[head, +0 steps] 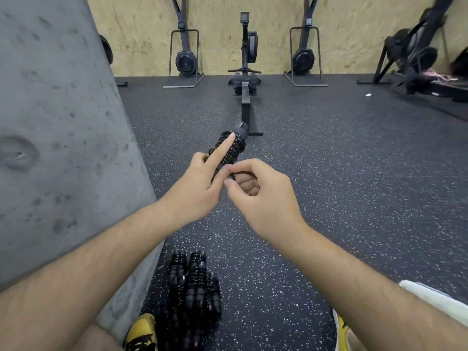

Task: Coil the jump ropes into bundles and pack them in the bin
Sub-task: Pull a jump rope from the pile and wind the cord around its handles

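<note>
Above the speckled rubber floor (329, 186), held out at chest level, the jump rope (234, 145) is nearly a finished bundle: its black cord is wound in tight turns round the handles, with one grey handle end poking out at the far tip. The left hand (195, 191) grips the near end of the bundle, its forefinger laid straight along the coils to pin them, the other fingers curled beneath. The right hand (263, 198) has its thumb and forefinger closed in a pinch on what looks like the loose tail of the cord, just beside the left thumb; the tail itself is mostly hidden. This is likely the tuck-in. The risk is plain: the turns seem held only by that one forefinger and the pinch, so if the tail slips before it is wedged under a turn, the springy cord could unwind and the coiling be lost. A loose tuck may also come undone later. Down between the yellow shoes (141, 333), against the concrete pillar (50, 122), lies a pile of coiled bundles (195, 287); no bin is in view.
</note>
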Demonstrator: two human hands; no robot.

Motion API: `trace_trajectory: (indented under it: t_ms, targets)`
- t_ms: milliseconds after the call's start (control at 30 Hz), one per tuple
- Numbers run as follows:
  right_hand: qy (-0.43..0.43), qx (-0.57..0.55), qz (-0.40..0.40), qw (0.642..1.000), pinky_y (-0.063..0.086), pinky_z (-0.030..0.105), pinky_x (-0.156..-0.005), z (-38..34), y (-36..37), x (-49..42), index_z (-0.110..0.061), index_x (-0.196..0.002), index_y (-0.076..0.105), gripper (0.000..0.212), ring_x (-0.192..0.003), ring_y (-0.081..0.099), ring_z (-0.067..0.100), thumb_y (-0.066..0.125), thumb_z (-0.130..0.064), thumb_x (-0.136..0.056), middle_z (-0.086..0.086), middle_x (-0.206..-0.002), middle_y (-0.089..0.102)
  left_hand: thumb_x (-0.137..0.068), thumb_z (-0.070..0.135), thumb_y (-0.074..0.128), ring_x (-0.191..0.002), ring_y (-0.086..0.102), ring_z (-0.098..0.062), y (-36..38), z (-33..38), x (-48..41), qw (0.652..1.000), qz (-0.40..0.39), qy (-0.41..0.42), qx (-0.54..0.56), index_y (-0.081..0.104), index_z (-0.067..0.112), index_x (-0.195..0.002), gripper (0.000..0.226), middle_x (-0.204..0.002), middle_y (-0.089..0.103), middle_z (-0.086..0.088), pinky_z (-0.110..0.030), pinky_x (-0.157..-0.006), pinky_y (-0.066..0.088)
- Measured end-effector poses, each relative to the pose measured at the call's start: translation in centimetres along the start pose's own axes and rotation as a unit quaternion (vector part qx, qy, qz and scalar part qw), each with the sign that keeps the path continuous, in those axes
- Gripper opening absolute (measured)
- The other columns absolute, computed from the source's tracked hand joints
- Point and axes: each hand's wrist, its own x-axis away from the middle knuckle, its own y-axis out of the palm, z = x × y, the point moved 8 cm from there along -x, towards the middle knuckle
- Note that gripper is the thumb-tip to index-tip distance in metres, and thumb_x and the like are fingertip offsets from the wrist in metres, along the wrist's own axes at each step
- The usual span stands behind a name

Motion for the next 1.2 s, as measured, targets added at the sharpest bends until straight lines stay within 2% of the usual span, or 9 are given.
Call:
trace_trajectory:
  t_ms: [133,233,367,500,600,800,1000,1133,1200]
  targets:
    - [-0.044,-0.040,-0.014,0.998,0.051,0.025,-0.068,-1.0,-0.1,0.2,-0.017,-0.106,0.066,0.024,-0.068,0.055,0.013,0.074,-0.009,-0.085,0.002,-0.078,0.063,-0.107,0.041,0.038,-0.097,0.055,-0.015,0.1,0.0,-0.1,0.997,0.005,-0.015,0.081,0.017,0.066,-0.149,0.054,-0.110,0.047,-0.004,-0.013,-0.092,0.040]
    - [-0.096,-0.008,-0.004,0.995,0.049,0.023,-0.073,-1.7,-0.1,0.1,-0.018,-0.121,0.064,0.036,-0.073,0.056,0.015,0.075,-0.014,-0.086,0.001,-0.085,0.062,-0.101,0.029,0.044,-0.114,0.058,-0.025,0.6,0.3,-0.2,0.990,-0.017,0.005,0.137,0.022,0.063,-0.150,0.063,-0.127,0.053,-0.013,-0.042,-0.109,0.045]
    - [-0.152,0.062,0.004,0.986,0.045,0.014,-0.077,-2.0,-0.3,-0.3,-0.009,-0.133,0.061,0.041,-0.081,0.051,0.009,0.067,-0.010,-0.092,-0.001,-0.100,0.047,-0.095,0.009,0.047,-0.112,0.056,-0.047,2.1,0.9,-0.3,0.985,-0.053,0.001,0.162,0.023,0.055,-0.154,0.078,-0.130,0.053,-0.025,-0.062,-0.095,0.051]
    - [-0.190,0.059,-0.069,0.978,0.044,0.016,-0.093,-2.1,0.8,0.2,-0.002,-0.144,0.049,0.054,-0.105,0.049,0.008,0.053,0.003,-0.091,0.007,-0.117,0.039,-0.097,0.031,0.051,-0.129,0.053,-0.035,1.5,0.8,-0.3,0.983,-0.027,-0.009,0.179,0.022,0.057,-0.153,0.068,-0.137,0.056,-0.018,-0.058,-0.109,0.043]
    - [-0.199,0.094,-0.112,0.969,0.040,0.024,-0.106,-2.2,1.1,0.6,-0.005,-0.150,0.040,0.064,-0.118,0.044,0.017,0.063,-0.014,-0.091,0.007,-0.135,0.032,-0.097,0.023,0.050,-0.123,0.057,-0.027,0.3,1.2,-0.1,0.975,0.003,-0.008,0.221,0.030,0.060,-0.149,0.067,-0.127,0.062,-0.012,-0.059,-0.114,0.037]
    - [-0.230,0.110,-0.075,0.964,0.034,0.020,-0.111,-2.5,0.7,0.3,0.001,-0.147,0.043,0.058,-0.128,0.044,0.013,0.066,-0.013,-0.096,0.013,-0.138,0.042,-0.110,0.020,0.041,-0.142,0.044,-0.007,-1.2,2.3,0.1,0.949,0.047,-0.009,0.311,0.037,0.053,-0.148,0.051,-0.155,0.046,0.013,-0.042,-0.121,0.033]
    - [-0.303,0.205,0.041,0.930,0.037,0.034,-0.107,-3.9,-0.8,0.5,0.002,-0.137,0.056,0.044,-0.116,0.050,0.033,0.064,-0.017,-0.098,0.013,-0.131,0.057,-0.111,0.025,0.037,-0.134,0.051,-0.003,-1.6,2.9,0.4,0.937,0.075,-0.005,0.341,0.045,0.052,-0.144,0.044,-0.146,0.054,0.019,-0.033,-0.114,0.041]
    - [-0.300,0.236,0.120,0.917,0.040,0.043,-0.104,-4.2,-2.4,-0.1,0.003,-0.131,0.061,0.036,-0.115,0.053,0.035,0.060,-0.017,-0.100,0.013,-0.125,0.062,-0.107,0.032,0.040,-0.081,0.063,-0.021,-1.2,2.8,0.4,0.901,0.069,-0.010,0.429,0.050,0.044,-0.143,0.040,-0.120,0.067,-0.010,-0.039,-0.066,0.053]
    - [-0.290,0.237,0.121,0.919,0.044,0.045,-0.098,-3.9,-3.1,-0.5,0.002,-0.131,0.060,0.036,-0.114,0.055,0.032,0.058,-0.018,-0.101,0.012,-0.123,0.061,-0.108,0.031,0.039,-0.077,0.062,-0.027,-1.2,3.0,0.5,0.879,0.064,-0.013,0.473,0.051,0.040,-0.144,0.039,-0.114,0.067,-0.014,-0.039,-0.063,0.050]
